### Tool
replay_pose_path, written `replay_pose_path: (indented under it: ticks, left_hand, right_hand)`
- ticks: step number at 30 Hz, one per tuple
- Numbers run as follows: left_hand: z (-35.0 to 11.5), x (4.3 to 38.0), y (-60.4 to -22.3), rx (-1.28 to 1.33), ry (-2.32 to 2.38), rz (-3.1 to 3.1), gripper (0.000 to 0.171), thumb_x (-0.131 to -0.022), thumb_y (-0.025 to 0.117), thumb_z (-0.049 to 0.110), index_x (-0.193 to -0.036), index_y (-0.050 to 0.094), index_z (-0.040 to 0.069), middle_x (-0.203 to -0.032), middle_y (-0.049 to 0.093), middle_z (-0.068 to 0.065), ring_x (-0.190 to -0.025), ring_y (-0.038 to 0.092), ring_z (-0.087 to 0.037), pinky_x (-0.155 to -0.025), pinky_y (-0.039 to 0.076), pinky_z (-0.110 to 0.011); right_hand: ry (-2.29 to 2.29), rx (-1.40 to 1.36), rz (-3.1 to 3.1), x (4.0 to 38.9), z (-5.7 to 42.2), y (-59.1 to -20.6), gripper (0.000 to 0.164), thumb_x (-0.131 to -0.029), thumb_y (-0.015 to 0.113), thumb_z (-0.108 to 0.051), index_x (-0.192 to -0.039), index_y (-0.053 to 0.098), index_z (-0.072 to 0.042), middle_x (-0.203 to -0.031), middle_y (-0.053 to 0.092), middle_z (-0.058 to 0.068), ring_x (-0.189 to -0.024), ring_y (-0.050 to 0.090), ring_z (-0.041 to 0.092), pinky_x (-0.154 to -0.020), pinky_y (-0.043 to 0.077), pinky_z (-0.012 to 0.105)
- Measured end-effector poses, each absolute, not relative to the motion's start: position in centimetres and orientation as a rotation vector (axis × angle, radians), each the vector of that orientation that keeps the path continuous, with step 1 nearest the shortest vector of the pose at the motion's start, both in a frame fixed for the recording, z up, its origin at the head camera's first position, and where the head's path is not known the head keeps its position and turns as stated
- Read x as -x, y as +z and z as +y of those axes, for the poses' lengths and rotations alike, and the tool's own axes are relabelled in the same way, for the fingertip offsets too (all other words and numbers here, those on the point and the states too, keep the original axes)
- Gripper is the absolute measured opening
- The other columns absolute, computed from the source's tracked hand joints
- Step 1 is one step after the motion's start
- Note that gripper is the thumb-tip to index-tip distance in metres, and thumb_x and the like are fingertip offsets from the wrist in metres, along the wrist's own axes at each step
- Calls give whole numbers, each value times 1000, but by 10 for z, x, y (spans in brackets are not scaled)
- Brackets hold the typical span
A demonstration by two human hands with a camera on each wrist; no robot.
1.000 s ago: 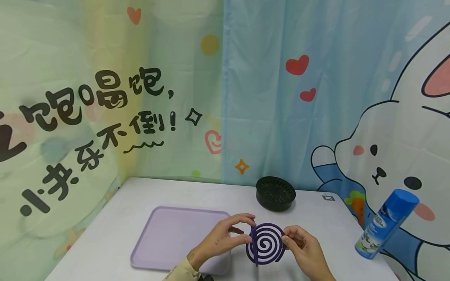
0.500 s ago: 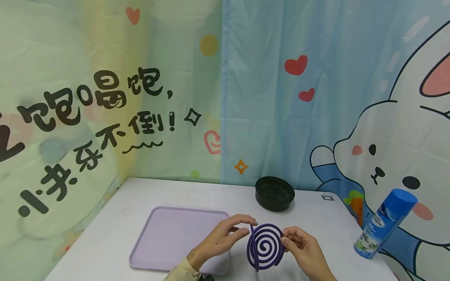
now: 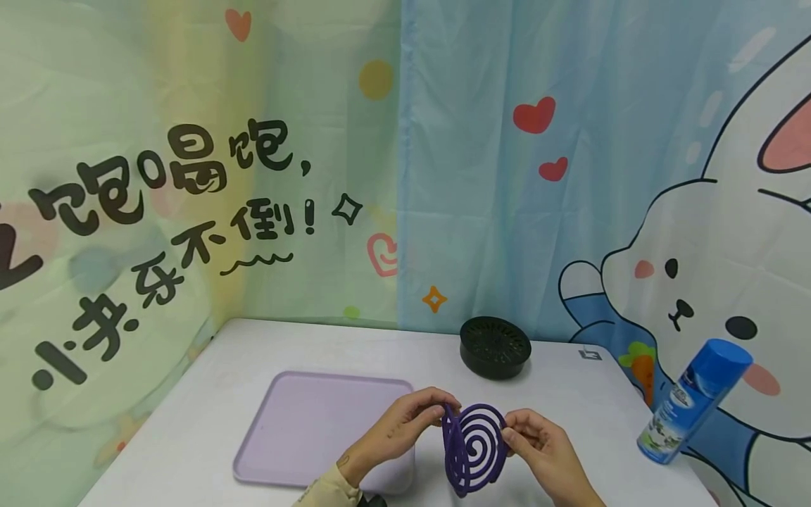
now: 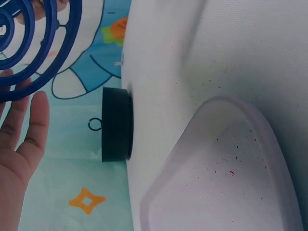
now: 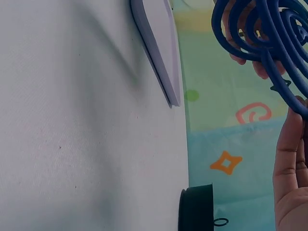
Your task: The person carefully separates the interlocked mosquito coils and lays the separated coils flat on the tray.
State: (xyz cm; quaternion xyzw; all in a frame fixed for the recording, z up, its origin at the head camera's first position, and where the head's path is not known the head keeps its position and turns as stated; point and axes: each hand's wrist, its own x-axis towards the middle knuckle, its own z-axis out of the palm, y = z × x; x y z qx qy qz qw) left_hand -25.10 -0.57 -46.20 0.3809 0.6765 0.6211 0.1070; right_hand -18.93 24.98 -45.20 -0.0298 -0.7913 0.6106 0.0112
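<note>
Two thin purple mosquito coils [image 3: 503, 456] hang between both hands above the table, splayed apart at the top and meeting at the bottom. My left hand [image 3: 405, 422] pinches the upper edge of the left coil [image 3: 450, 451], which is seen nearly edge-on. The right coil faces the head camera, its outer ring pinched by my right hand [image 3: 548, 451]. In the wrist views the coils look blue; fingers show behind the rings [image 4: 73, 33] in the left wrist view. The right wrist view catches both spirals [image 5: 269, 72] overlapping, partly cut off.
Left of the hands lies a pale purple tray [image 3: 317, 429]. At the table's back stands a round, dark coil holder [image 3: 494, 352] with a small wire loop on its side. A blue spray can [image 3: 693, 401] is at the right. A printed curtain [image 3: 456, 176] hangs behind.
The left coil has swung away from the right one and now shows its spiral, where before it looked like a thin bar. My left thumb, briefly off the coil, is back on it.
</note>
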Motion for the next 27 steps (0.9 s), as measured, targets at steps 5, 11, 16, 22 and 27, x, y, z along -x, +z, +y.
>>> replay_pose_path:
  ticks: [5,11,16,22,27]
  left_hand:
    - [-6,252,-464,-1162,1865,1947,28,-108,45,15,-125,63,0,-122,65,-25,-105,65,-4,-95,58,-31]
    - [-10,253,-466,-1109,1856,1987,25,-107,50,15,-120,65,0,-116,67,-24,-99,66,-2,-91,59,-28]
    - [-12,252,-466,-1034,1863,2001,25,-106,52,15,-116,66,-3,-112,68,-26,-94,66,-2,-87,59,-25]
    - [-12,250,-464,-970,1866,2035,25,-105,55,16,-113,66,-5,-108,68,-28,-89,65,-2,-84,58,-23]
    - [-12,250,-464,-937,1881,2059,25,-104,56,17,-112,67,-3,-106,69,-26,-87,65,-3,-82,57,-22]
  right_hand:
    - [1953,74,-2463,189,249,-451,20,-98,64,-5,-113,58,7,-92,66,10,-80,66,18,-75,60,29]
    - [2015,18,-2473,190,251,-452,25,-99,64,-9,-115,56,8,-93,65,8,-80,67,16,-77,61,30]
    - [2046,-14,-2496,191,255,-455,28,-100,64,-12,-118,56,8,-94,65,7,-82,66,16,-78,61,30]
    - [2057,5,-2529,193,260,-456,32,-101,63,-14,-123,55,8,-97,68,7,-85,67,16,-80,60,29]
    - [2050,59,-2535,195,259,-453,37,-99,66,-16,-126,57,7,-100,71,8,-88,68,18,-81,60,27]
